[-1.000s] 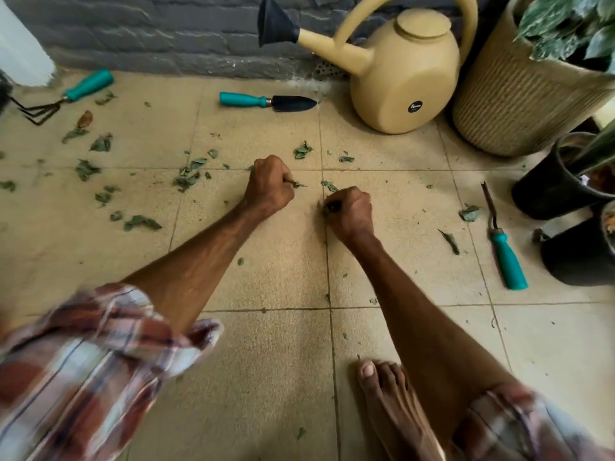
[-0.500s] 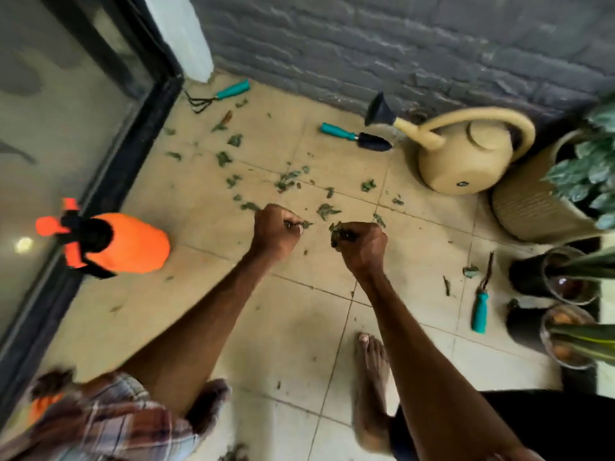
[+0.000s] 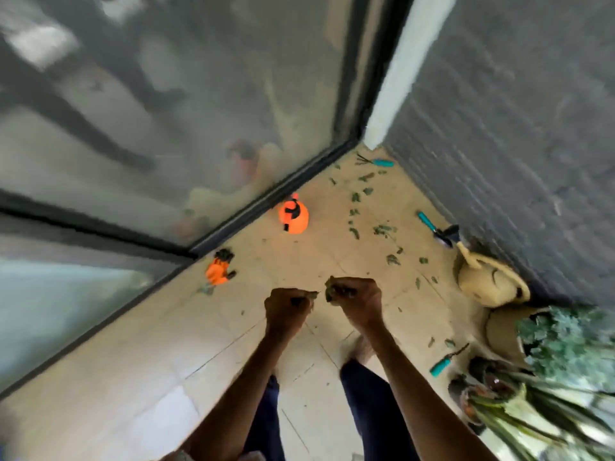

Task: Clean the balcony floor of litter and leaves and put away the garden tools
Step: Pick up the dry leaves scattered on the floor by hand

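The left hand (image 3: 288,307) and the right hand (image 3: 357,299) are each curled tight round small clumps of green leaves (image 3: 330,289), side by side above the beige tiled floor (image 3: 233,327). More scattered loose leaves (image 3: 386,229) lie farther off and to the right, strung toward the far corner. The right hand is nearer them. The teal-handled trowel (image 3: 436,226) lies roughly along the grey wall (image 3: 515,161).

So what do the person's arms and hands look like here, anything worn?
Both forearms are bare down to the frame's bottom edge. The left hand and right hand wear no gloves. No watch, band or ring shows, though blur could hide a thin one. A pale scrap of cloth by the left arm may be a sleeve, but it is too cropped to tell.
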